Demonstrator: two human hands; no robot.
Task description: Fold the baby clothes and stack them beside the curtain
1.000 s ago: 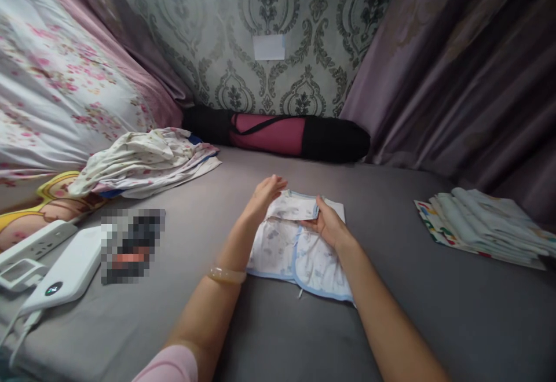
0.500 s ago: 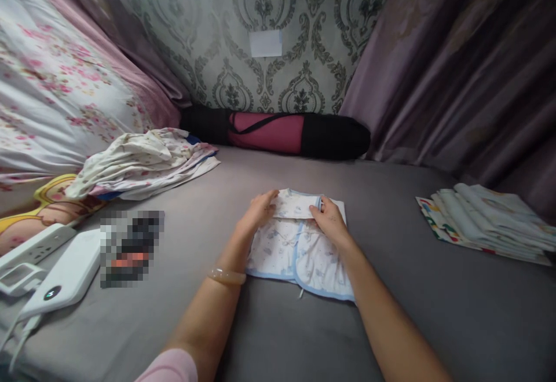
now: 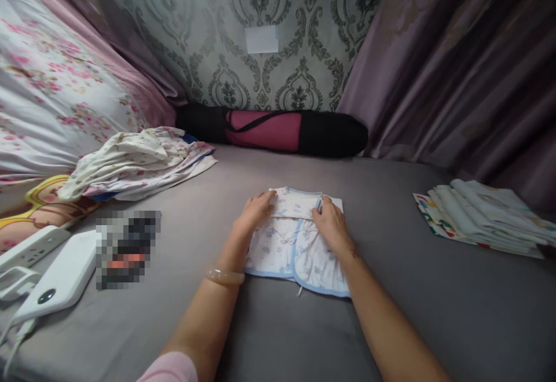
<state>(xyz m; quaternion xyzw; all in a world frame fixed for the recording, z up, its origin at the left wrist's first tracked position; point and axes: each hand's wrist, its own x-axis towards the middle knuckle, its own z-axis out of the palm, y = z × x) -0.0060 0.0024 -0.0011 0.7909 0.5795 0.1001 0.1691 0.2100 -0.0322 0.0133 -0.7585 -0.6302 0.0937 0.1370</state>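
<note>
A small white baby garment [image 3: 295, 249] with pale blue trim lies flat on the grey bed sheet [image 3: 282, 335], its top part folded down. My left hand [image 3: 253, 211] rests flat on the garment's upper left, fingers stretched out. My right hand [image 3: 330, 224] lies flat on its upper right, fingers pressing the folded edge. Neither hand grips anything. A pale bangle [image 3: 225, 276] sits on my left wrist.
A stack of folded clothes [image 3: 486, 217] lies at the right. A loose heap of clothes [image 3: 139, 162] sits at the left by a floral quilt [image 3: 52, 92]. A white power bank [image 3: 56, 281] and power strip [image 3: 30, 246] lie front left. A pink-and-black bag [image 3: 273, 130] lies along the wall.
Both hands have come down from holding the folded top edge and now lie flat on the garment, pressing the fold down.
</note>
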